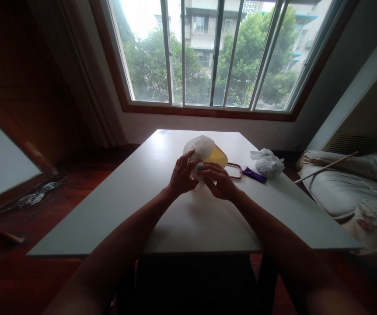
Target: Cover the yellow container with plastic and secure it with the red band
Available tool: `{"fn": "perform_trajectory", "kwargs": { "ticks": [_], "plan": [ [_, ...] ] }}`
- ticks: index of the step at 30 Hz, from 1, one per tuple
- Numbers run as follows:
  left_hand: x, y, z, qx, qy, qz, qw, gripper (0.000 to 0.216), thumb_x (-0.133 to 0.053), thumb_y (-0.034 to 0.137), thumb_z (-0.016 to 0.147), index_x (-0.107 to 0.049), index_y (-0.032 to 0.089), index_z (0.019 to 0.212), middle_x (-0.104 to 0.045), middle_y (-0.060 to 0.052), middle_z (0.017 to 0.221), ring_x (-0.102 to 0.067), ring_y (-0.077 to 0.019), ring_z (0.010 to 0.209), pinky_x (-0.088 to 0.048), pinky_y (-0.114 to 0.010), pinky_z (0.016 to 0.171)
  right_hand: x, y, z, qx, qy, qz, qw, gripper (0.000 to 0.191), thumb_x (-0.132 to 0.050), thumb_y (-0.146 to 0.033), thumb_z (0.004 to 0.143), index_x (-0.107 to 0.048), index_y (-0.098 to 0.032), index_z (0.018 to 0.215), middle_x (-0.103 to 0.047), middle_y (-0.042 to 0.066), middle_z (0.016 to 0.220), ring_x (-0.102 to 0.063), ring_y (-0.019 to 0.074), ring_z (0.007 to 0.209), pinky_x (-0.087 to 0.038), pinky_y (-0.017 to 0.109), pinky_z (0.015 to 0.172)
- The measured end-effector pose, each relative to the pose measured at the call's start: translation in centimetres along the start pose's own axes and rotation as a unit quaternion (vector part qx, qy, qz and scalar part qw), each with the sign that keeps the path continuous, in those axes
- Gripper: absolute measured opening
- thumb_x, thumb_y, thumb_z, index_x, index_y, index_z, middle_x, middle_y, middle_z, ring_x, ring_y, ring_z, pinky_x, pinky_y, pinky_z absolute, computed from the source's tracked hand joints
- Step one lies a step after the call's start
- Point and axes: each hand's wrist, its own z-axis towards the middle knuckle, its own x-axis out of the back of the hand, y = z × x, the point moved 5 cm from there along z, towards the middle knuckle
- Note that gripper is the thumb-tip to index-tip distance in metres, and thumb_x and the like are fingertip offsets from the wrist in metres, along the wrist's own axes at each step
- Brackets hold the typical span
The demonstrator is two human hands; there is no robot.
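Note:
A whitish plastic bag point(203, 146), bunched and puffed out at its far end, is held between both hands above the white table. My left hand point(182, 174) is closed round the bag's gathered near part from the left. From the right, my right hand point(220, 180) pinches the same gathered part, its fingers bent over it. Behind the bag and to its right lies a yellow translucent flat piece point(219, 156), partly covered by the bag. Just right of my right hand is a reddish-brown rounded frame or handle point(236, 171), and beside it a folded purple strip point(254, 174).
A second crumpled white plastic bag point(268, 163) sits at the right edge of the white table point(126, 205). Beyond the table is a window point(208, 57). Padded bedding with a thin stick point(326, 167) lies at the right; coiled cables point(33, 199) are on the floor at left.

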Motion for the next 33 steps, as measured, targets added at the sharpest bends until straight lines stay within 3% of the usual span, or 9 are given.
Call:
{"fn": "perform_trajectory", "kwargs": {
  "ticks": [3, 7, 10, 12, 15, 18, 23, 28, 33],
  "plan": [
    [0.3, -0.4, 0.2, 0.019, 0.018, 0.021, 0.999, 0.048, -0.069, 0.025, 0.075, -0.053, 0.021, 0.119, -0.046, -0.017, 0.146, -0.047, -0.0337, 0.134, -0.046, -0.049, 0.105, 0.8, 0.4, -0.1, -0.034, 0.033, 0.017, 0.999, 0.03, -0.047, -0.025, 0.098, -0.058, -0.025, 0.127, -0.063, 0.011, 0.131, -0.06, 0.0252, 0.121, -0.052, 0.047, 0.1],
    [0.6, -1.7, 0.2, 0.049, 0.047, 0.02, 0.997, 0.045, -0.076, 0.033, 0.073, -0.053, 0.021, 0.11, -0.053, -0.015, 0.136, -0.051, -0.0327, 0.129, -0.047, -0.049, 0.106, 2.6, 2.5, -0.7, -0.099, 0.091, -0.06, 0.989, 0.032, -0.049, -0.028, 0.099, -0.056, -0.026, 0.13, -0.064, 0.01, 0.13, -0.059, 0.0263, 0.122, -0.052, 0.049, 0.102],
    [0.7, -2.4, 0.2, 0.063, 0.057, 0.001, 0.996, 0.044, -0.078, 0.035, 0.073, -0.054, 0.021, 0.107, -0.058, -0.013, 0.128, -0.055, -0.0307, 0.123, -0.049, -0.048, 0.104, 2.9, 4.8, -1.5, -0.128, 0.068, -0.115, 0.983, 0.033, -0.051, -0.029, 0.097, -0.057, -0.024, 0.129, -0.066, 0.01, 0.126, -0.059, 0.0286, 0.121, -0.054, 0.051, 0.099],
    [0.7, -2.3, 0.2, 0.057, 0.056, -0.018, 0.997, 0.042, -0.077, 0.034, 0.074, -0.054, 0.022, 0.107, -0.06, -0.012, 0.125, -0.056, -0.0295, 0.122, -0.05, -0.048, 0.104, 2.7, 6.0, -2.0, -0.14, 0.056, -0.126, 0.981, 0.037, -0.051, -0.03, 0.096, -0.055, -0.023, 0.132, -0.06, 0.013, 0.134, -0.059, 0.0296, 0.12, -0.057, 0.051, 0.093],
    [0.6, -1.9, 0.4, 0.035, 0.038, -0.057, 0.997, 0.033, -0.071, 0.025, 0.078, -0.056, 0.022, 0.107, -0.062, -0.011, 0.124, -0.057, -0.0272, 0.123, -0.052, -0.045, 0.103, 2.4, 6.9, -2.5, -0.161, 0.072, -0.114, 0.978, 0.044, -0.05, -0.034, 0.097, -0.048, -0.024, 0.14, -0.047, 0.016, 0.146, -0.066, 0.0255, 0.102, -0.062, 0.045, 0.079],
    [0.5, -1.6, 0.4, 0.026, 0.023, -0.09, 0.995, 0.023, -0.06, 0.015, 0.081, -0.059, 0.022, 0.104, -0.065, -0.01, 0.12, -0.059, -0.025, 0.122, -0.052, -0.044, 0.102, 2.5, 6.8, -2.5, -0.166, 0.086, -0.101, 0.977, 0.044, -0.051, -0.036, 0.097, -0.047, -0.025, 0.14, -0.044, 0.017, 0.148, -0.067, 0.0191, 0.084, -0.062, 0.038, 0.067],
    [0.6, -1.8, 0.3, 0.034, 0.019, -0.142, 0.989, 0.027, -0.05, 0.009, 0.082, -0.061, 0.021, 0.103, -0.067, -0.01, 0.122, -0.059, -0.0233, 0.125, -0.051, -0.044, 0.105, 3.0, 6.3, -2.2, -0.136, 0.078, -0.076, 0.985, 0.042, -0.06, -0.04, 0.093, -0.053, -0.024, 0.131, -0.044, 0.017, 0.149, -0.067, 0.0179, 0.081, -0.061, 0.039, 0.069],
    [1.1, -2.3, 0.4, 0.079, 0.027, -0.148, 0.985, 0.028, -0.045, 0.007, 0.081, -0.062, 0.02, 0.1, -0.067, -0.01, 0.125, -0.062, -0.0209, 0.121, -0.053, -0.04, 0.101, 3.3, 6.4, -2.1, -0.138, 0.074, -0.069, 0.985, 0.044, -0.067, -0.045, 0.088, -0.054, -0.024, 0.125, -0.048, 0.016, 0.145, -0.065, 0.0171, 0.079, -0.06, 0.039, 0.069],
    [2.5, -5.0, 0.4, 0.193, 0.084, -0.02, 0.977, 0.011, -0.055, 0.013, 0.08, -0.062, 0.02, 0.084, -0.066, -0.008, 0.125, -0.059, -0.0243, 0.12, -0.049, -0.046, 0.103, 3.3, 6.6, -2.2, -0.143, 0.091, -0.066, 0.983, 0.044, -0.073, -0.046, 0.084, -0.057, -0.021, 0.116, -0.053, 0.015, 0.136, -0.062, 0.0157, 0.076, -0.06, 0.039, 0.071]
  ]
}}
